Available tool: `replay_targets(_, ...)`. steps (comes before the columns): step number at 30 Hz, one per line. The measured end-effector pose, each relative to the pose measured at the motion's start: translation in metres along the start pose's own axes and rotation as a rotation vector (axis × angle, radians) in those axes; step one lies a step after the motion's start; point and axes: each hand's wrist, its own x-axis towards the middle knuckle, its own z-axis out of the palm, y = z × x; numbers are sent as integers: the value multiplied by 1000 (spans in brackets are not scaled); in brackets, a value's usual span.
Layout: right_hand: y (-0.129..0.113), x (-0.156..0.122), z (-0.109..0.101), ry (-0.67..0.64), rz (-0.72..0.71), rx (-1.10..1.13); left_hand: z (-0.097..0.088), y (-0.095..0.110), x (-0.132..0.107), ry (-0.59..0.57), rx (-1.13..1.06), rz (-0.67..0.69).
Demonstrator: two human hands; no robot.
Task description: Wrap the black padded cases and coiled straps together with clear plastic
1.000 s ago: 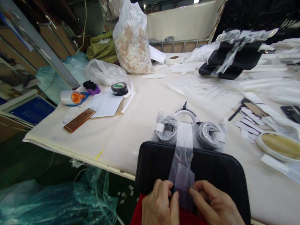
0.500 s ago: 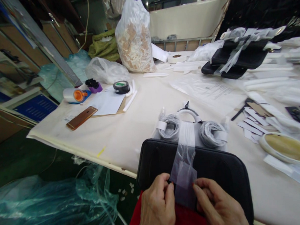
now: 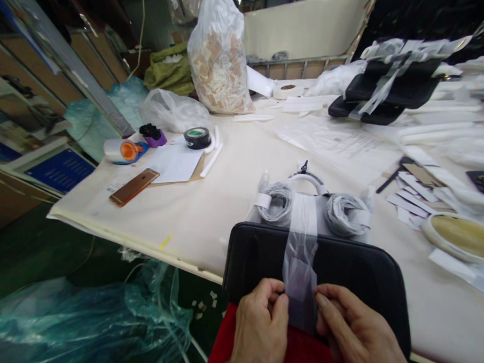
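A black bag (image 3: pixel 358 272) leans over the table's front edge, close to my body. Down its middle runs a strip of clear plastic film (image 3: pixel 300 275). My left hand (image 3: pixel 258 328) pinches the film's left edge between thumb and forefinger. On the opposite edge, my right hand (image 3: pixel 354 323) pinches it the same way. Behind the bag's top edge sit two rolled straps in plastic wrap, a left roll (image 3: pixel 275 204) and a right roll (image 3: pixel 346 215). A wrapped, curved handle (image 3: pixel 308 181) rises between them.
On the left of the table (image 3: pixel 241 160) lie a phone (image 3: pixel 133 187), white paper (image 3: pixel 177 162), black tape (image 3: pixel 197 138) and a tape dispenser (image 3: pixel 122 151). To the right are paper strips (image 3: pixel 413 198) and an oval dish (image 3: pixel 467 236). Another black bag (image 3: pixel 386 92) stands behind.
Both hands keep hold of the film. My left hand has shifted slightly right, so the film between the hands is narrower and more gathered.
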Motion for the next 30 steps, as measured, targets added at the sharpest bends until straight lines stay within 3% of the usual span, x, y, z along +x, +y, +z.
replay_targets(7, -9, -3, 1, 13, 42, 28, 1, 2, 0, -95, 13, -80)
replay_targets(11, -10, -3, 0, -4, 52, 34, 4, -2, 2, -233, -210, -237)
replay_targets(13, -10, -3, 0, 7, 38, 28, 7, -7, 0, -263, -339, -243)
replay_targets(18, -8, -2, 2, 32, -5, 13, 17, -16, -3, -198, -491, -200)
replay_targets(24, -2, -1, 1, 83, -19, 39, 18, -3, 2, -84, -315, -181)
replay_targets(30, 9, 6, 0, 103, -74, -52, 13, 4, 2, -124, -418, -217)
